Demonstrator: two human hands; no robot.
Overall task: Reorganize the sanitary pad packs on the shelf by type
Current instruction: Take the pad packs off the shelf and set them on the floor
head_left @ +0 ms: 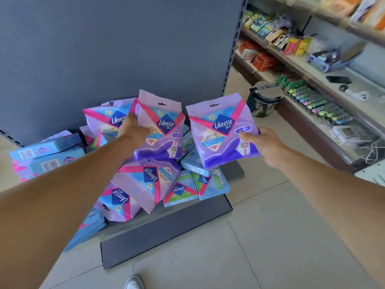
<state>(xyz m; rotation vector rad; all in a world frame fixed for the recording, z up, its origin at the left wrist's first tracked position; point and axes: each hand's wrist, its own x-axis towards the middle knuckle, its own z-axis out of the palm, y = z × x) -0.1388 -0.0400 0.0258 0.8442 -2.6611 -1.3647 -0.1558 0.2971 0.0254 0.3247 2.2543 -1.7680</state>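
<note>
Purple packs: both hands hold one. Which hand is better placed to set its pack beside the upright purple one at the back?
Probably left. The left hand holds its pack right beside the upright purple pack; the right hand's pack hangs near the shelf's right end.

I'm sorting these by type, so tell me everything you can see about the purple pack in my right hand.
The purple pack is a soft, glossy plastic pouch, lilac at the top and deep purple at the bottom, with pink diagonal bands, light blue panels and a dark blue diamond reading Libresse. An XL mark sits on a panel, and a hang slot is cut in the top flap. It is held upright, facing the camera, above the pile's right end. The right hand takes it in a pinch grip at the right edge; nothing else visibly touches it.
</note>
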